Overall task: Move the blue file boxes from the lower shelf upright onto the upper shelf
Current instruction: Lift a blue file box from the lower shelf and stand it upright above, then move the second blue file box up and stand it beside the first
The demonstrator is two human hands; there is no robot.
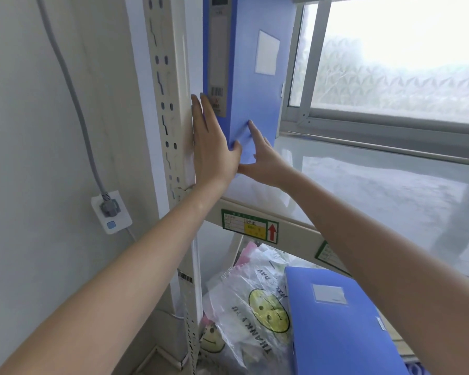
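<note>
The upper shelf [363, 190] is already carrying one blue file box [257, 77], stood upright against the shelf post [171, 104]. It's steadied near its base, not gripped: left hand [214, 147] flat on the spine, right hand [266, 161] spread on the face. Probably stiff, light, slick plastic. A second file box [333, 320] lies flat below, best taken by its edges.

Upper shelf [363, 185] lying open to right of upright blue file box [257, 85], shelf post [171, 104] crowding left hand [214, 147], plastic bags [249, 307] filling lower shelf beside flat box [336, 320].
</note>
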